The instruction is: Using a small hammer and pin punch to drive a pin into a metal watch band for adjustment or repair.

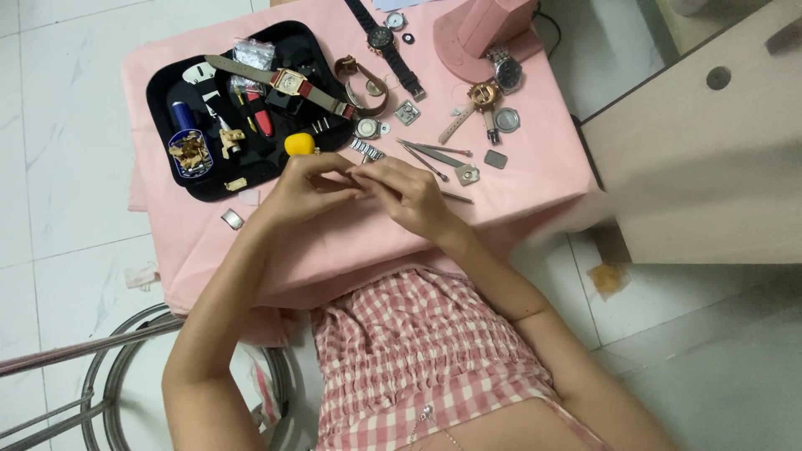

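My left hand (307, 185) and my right hand (407, 194) meet fingertip to fingertip over the front of a small table draped in pink cloth (518, 179). Between the fingertips is a very small piece that I cannot make out. Just beyond my fingers lie a short metal watch-band segment (366, 150) and a yellow round-headed tool (300, 144). Tweezers (434, 151) and a small square watch case (467, 174) lie to the right of my right hand.
A black tool tray (167, 83) at back left holds small tools and a gold square watch with a red strap (288, 82). Several watches, cases and a pink stand (489, 29) fill the back. A wooden cabinet (710, 159) stands right; a metal stool frame (117, 367) lower left.
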